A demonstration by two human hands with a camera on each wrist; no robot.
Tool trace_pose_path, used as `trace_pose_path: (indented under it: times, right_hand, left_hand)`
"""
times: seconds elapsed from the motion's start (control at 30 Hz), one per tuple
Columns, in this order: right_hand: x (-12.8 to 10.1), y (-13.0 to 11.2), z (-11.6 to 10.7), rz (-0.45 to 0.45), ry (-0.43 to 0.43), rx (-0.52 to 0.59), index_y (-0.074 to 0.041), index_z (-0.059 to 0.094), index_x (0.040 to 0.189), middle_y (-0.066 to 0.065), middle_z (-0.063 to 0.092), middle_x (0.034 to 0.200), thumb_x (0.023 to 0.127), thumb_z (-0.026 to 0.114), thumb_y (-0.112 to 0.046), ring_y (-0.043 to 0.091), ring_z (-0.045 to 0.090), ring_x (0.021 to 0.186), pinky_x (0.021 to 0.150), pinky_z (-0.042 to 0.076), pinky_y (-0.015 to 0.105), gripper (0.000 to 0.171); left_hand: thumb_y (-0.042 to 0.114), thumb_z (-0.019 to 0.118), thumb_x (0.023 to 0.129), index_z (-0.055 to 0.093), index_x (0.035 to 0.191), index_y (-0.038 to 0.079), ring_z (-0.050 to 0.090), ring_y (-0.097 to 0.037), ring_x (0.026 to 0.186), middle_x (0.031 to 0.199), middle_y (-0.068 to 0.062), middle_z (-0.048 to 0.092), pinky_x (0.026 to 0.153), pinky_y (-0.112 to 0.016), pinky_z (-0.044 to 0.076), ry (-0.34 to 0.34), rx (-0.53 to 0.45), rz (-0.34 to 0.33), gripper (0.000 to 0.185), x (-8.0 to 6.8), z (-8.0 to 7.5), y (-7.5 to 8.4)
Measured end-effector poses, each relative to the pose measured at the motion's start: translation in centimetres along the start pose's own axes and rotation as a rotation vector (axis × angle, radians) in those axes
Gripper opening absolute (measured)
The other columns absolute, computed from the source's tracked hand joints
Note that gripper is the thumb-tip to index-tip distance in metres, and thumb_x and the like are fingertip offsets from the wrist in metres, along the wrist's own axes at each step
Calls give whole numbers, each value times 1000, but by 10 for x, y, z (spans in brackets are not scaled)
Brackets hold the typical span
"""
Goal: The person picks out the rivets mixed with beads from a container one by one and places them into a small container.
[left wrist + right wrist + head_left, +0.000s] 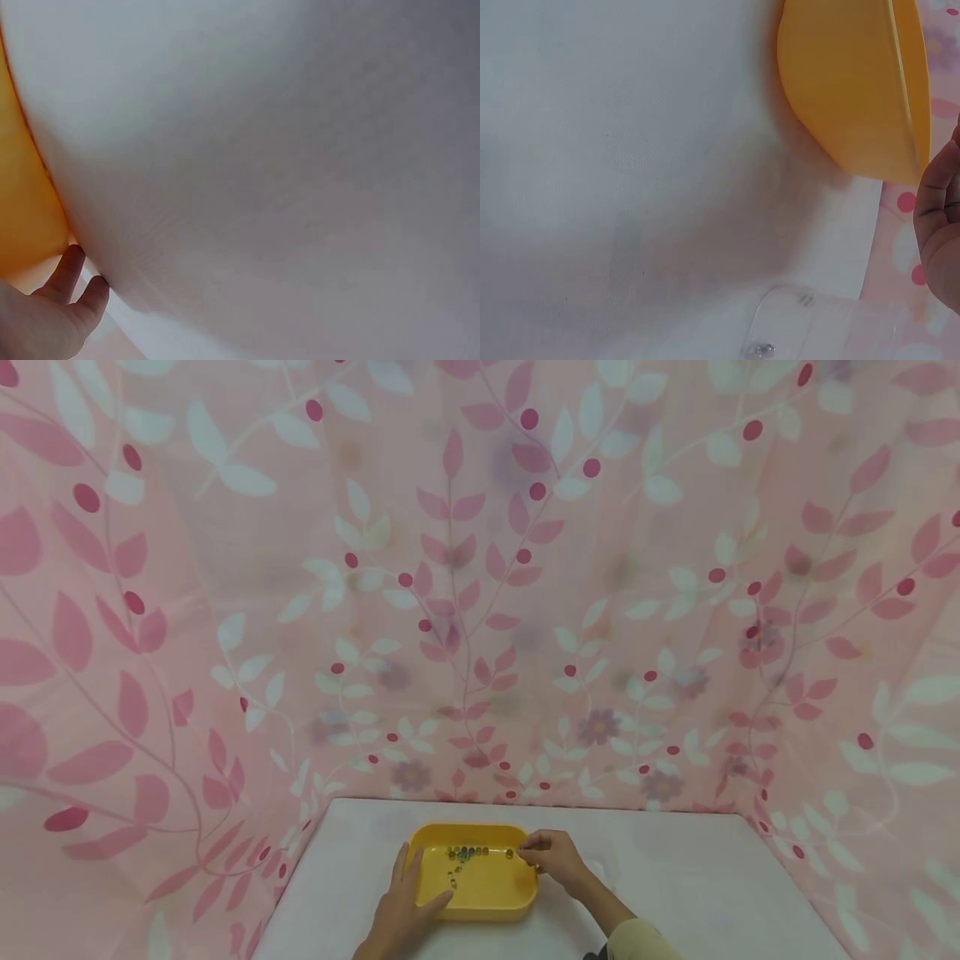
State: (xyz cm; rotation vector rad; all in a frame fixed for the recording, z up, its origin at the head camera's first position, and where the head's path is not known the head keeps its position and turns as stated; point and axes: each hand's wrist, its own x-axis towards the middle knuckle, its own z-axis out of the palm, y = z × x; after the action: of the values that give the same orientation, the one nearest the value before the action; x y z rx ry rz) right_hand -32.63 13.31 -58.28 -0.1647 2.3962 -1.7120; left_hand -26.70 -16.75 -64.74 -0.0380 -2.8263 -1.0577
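A yellow tray (480, 913) with rounded corners sits on the white table. Several small glass marbles (465, 853) lie inside it, most in a row along the far side and others trailing toward the front. My left hand (401, 906) holds the tray's left front corner, thumb over the front rim and fingers along the left side. The left wrist view shows two fingertips (94, 289) outside the tray wall. My right hand (555, 858) is at the right rim, fingers bent and tips together beside a single marble (510, 853). Whether something is between those tips is hidden.
A clear plastic container (817, 330) stands on the table right of the tray, with a marble (763, 350) visible in it. Pink leaf-patterned fabric (480, 610) surrounds the white table (697, 893) at the back and both sides.
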Motion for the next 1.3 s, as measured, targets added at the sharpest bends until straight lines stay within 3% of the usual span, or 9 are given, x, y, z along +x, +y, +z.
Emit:
trace_pose_path:
  times: [0.23, 0.43, 0.6, 0.73, 1.03, 1.3]
  right_hand:
    - [-3, -1, -5, 17, 12, -9, -1, 72, 98, 1, 71, 85, 85, 78, -20, 14, 60, 74, 66, 55, 30, 24]
    - [-3, -1, -10, 6, 35, -50, 5, 70, 102, 3, 71, 87, 88, 74, -17, 14, 61, 77, 67, 56, 30, 26]
    - [-2, 0, -16, 16, 46, -60, 2, 72, 102, 3, 71, 89, 90, 72, -16, 17, 59, 79, 68, 56, 31, 22]
    - [-3, 3, -24, 20, 66, -56, -1, 72, 101, 4, 72, 90, 89, 73, -19, 17, 60, 80, 69, 57, 31, 21]
    - [-12, 9, -46, 56, 141, -50, -3, 73, 100, 4, 72, 90, 85, 78, -24, 20, 62, 81, 68, 57, 33, 26]
    - [-17, 18, -70, 77, 220, -45, -3, 73, 101, 4, 73, 92, 87, 76, -20, 19, 65, 83, 70, 58, 36, 23]
  left_hand:
    - [65, 69, 80, 29, 156, 14, 61, -41, 110, 165, -15, 11, 85, -61, 51, -9, -19, -8, 100, 0, 0, -2]
    - [63, 69, 81, 31, 155, 12, 63, -41, 106, 165, -16, 11, 80, -58, 53, 4, -8, 19, 98, 0, -2, -2]
    - [63, 70, 80, 32, 155, 12, 64, -38, 99, 165, -15, 11, 78, -54, 54, 7, 18, 11, 98, 0, -2, -2]
    - [63, 71, 80, 32, 155, 11, 66, -36, 93, 164, -16, 13, 78, -54, 54, 22, 11, 24, 99, -1, -2, -2]
    - [63, 70, 80, 31, 155, 13, 63, -41, 105, 165, -15, 11, 81, -58, 53, 8, 8, -2, 98, -2, 0, -1]
    - [65, 69, 80, 32, 155, 13, 64, -39, 100, 165, -15, 12, 79, -56, 54, 13, 16, 9, 98, -1, -1, 1]
